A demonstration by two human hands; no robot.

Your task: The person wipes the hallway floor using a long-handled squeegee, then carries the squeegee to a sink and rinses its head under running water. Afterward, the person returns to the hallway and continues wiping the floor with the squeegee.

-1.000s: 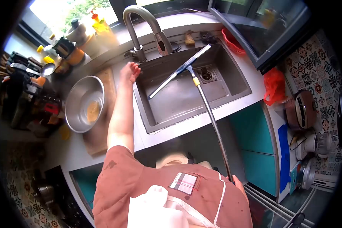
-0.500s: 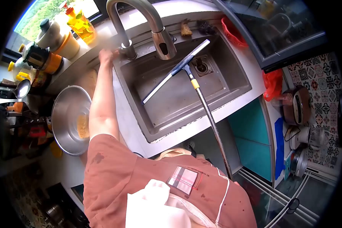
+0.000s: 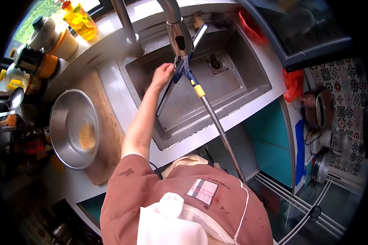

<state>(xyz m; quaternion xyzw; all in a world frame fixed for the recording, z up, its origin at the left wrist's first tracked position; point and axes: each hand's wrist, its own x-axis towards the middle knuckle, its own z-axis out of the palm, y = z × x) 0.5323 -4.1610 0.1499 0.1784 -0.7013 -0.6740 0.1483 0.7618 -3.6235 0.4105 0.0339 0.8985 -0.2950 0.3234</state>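
Over the grey sink [image 3: 184, 122], my left hand [image 3: 163, 74] is closed beside the squeegee head [image 3: 178, 72], just below the faucet spout [image 3: 179, 38]. Whatever its fingers hold, if anything, is hidden. Water runs from the spout onto the squeegee, whose blade is tilted in the sink. The squeegee's metal pole [image 3: 221, 128], with a yellow collar, slopes down past the counter edge to my right side. My right hand is out of sight behind my shirt.
A steel bowl [image 3: 71, 126] holding something yellowish rests on a wooden board [image 3: 110, 141] at the left. Bottles and jars line the sill. A red basket [image 3: 252, 26] sits right of the sink, beneath an open window [image 3: 302, 32].
My left hand has moved from the faucet base to the squeegee head. Water now runs from the spout. The squeegee head has shifted left and turned steeper. My right hand has gone from view.
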